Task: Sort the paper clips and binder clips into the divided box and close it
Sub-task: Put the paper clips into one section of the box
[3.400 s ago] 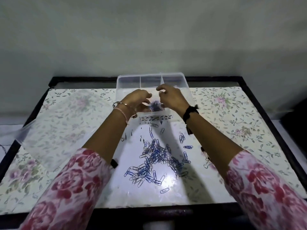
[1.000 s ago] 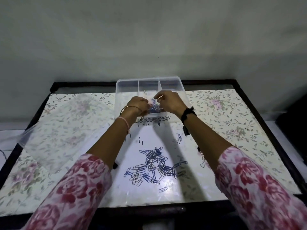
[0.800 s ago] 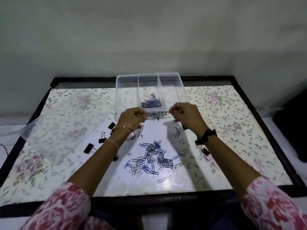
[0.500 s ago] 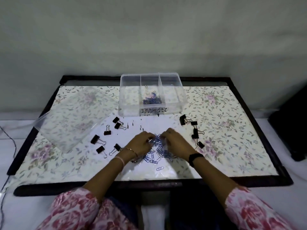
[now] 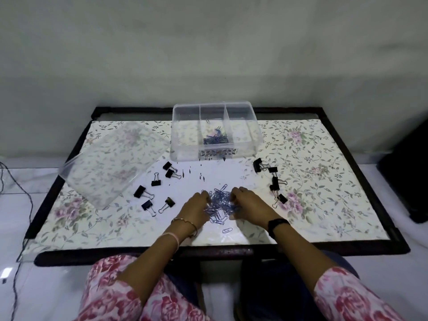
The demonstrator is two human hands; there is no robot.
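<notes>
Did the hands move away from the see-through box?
Yes. Both hands came back from the box toward the person, onto the paper clip pile.

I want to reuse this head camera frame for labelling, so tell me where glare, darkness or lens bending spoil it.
Head view: a bright glare patch washes out the floral table cover below the clear plastic divided box and around the pile of blue paper clips; the corners fall dark; the table's black frame bows from wide-angle distortion; the black binder clips stay sharp.
</notes>
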